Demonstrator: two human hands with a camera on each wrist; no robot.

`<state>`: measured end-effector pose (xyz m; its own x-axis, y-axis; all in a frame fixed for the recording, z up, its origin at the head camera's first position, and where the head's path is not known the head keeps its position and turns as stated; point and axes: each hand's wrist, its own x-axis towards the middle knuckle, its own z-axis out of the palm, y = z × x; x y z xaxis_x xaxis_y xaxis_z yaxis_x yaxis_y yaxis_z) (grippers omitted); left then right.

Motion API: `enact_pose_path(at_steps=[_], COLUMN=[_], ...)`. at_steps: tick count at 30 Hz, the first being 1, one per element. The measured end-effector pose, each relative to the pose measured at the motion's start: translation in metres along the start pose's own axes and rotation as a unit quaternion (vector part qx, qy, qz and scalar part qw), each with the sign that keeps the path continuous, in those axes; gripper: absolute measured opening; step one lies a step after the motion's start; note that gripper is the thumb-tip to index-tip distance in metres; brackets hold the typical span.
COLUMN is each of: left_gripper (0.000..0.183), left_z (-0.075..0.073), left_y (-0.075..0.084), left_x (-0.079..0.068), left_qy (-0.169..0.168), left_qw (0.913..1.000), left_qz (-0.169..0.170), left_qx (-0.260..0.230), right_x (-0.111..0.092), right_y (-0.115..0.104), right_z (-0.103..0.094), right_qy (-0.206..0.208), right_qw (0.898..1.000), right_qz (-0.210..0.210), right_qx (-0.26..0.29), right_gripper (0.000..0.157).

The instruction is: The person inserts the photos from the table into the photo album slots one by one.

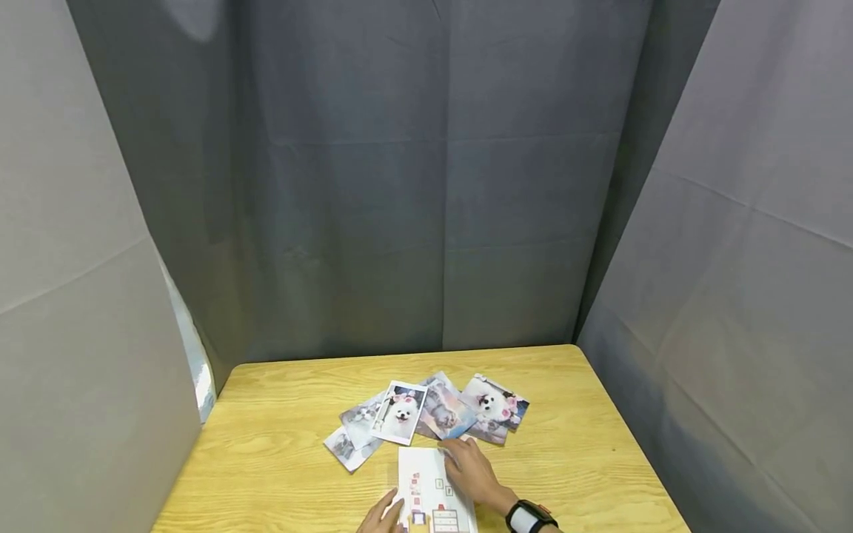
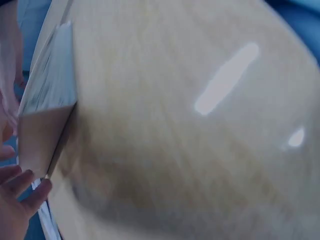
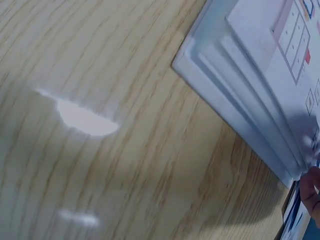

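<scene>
Hardcover book point(image 1: 429, 477) lay flat on the worktop point(image 1: 266, 429), at the near edge of the head view and directly in front of you. Its white cover point(image 3: 265, 30) faced up and carried small pink and red drawings point(image 1: 415, 488), framed outlines and a cabinet with drawers point(image 1: 444, 520). Your left hand point(image 1: 381, 513) held its fingers parted and relaxed, the fingertips point(image 2: 45, 186) touching the left side of the book. Your right hand point(image 1: 473, 470) lay across the far right corner. In the right wrist view, its bent fingers point(image 3: 309, 195) met the leaves point(image 3: 252, 95) at that corner; whether they pinched the leaves or only rested there could not be determined. Along the right side, the cover and the leaves stood apart toward the near end and met at your fingers. You wore a black wristband point(image 1: 536, 511) on the right wrist.

Just beyond the book, overlapping photo prints point(image 1: 433, 396) spread in a loose arc. A white-bordered dog print point(image 1: 402, 414) lay on top, left of centre. Two grey-toned prints point(image 1: 346, 448) lay to its left. A pastel print point(image 1: 453, 416) lay to its right, and a flowered dog print point(image 1: 493, 400) lay at the right end, over another print. Grey curtains point(image 1: 353, 185) hung behind and on both sides of the worktop.
</scene>
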<state>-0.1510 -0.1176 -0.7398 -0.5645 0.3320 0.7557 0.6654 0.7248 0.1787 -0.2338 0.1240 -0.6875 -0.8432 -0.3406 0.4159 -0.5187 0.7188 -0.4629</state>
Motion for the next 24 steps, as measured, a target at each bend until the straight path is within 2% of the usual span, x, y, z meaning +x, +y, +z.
enact_pose_path(at_steps=[2,4,10,14,17,18,20,22,24], left_gripper=[0.047,0.051,0.037,0.030,0.035,0.036,0.034,0.033,0.034], left_z=[0.007,0.013,0.017,0.014,0.008,0.005,-0.002,-0.009,-0.016], left_y=[0.002,0.005,0.017,0.023,0.030,0.033,0.037,0.040,0.039], left_x=[-0.001,-0.001,0.000,0.005,0.010,0.012,0.016,0.020,0.025], left_qy=[0.017,0.035,0.078,0.061,0.017,-0.003,-0.042,-0.071,-0.094], left_qw=[0.9998,0.9993,0.9960,0.9951,0.9915,0.9877,0.9726,0.9497,0.9251], left_qz=[0.015,0.011,-0.042,-0.077,-0.126,-0.150,-0.209,-0.266,-0.307], left_qx=[0.000,0.003,-0.015,-0.005,-0.026,-0.043,-0.093,-0.149,-0.203], right_x=[0.003,0.008,0.021,0.031,0.037,0.038,0.038,0.038,0.036], right_y=[0.000,0.000,-0.002,-0.007,-0.013,-0.017,-0.025,-0.036,-0.047], right_z=[0.002,0.002,-0.002,-0.007,-0.013,-0.016,-0.023,-0.029,-0.033], right_qy=[0.010,0.027,0.069,0.078,0.088,0.094,0.107,0.121,0.128], right_qw=[1.000,0.999,0.997,0.994,0.980,0.974,0.959,0.945,0.932], right_qz=[-0.006,-0.013,-0.004,0.035,0.090,0.110,0.154,0.188,0.212], right_qx=[-0.004,-0.014,-0.016,0.070,0.151,0.175,0.213,0.239,0.263], right_gripper=[0.026,0.024,0.022,0.020,0.020,0.020,0.021,0.022,0.023])
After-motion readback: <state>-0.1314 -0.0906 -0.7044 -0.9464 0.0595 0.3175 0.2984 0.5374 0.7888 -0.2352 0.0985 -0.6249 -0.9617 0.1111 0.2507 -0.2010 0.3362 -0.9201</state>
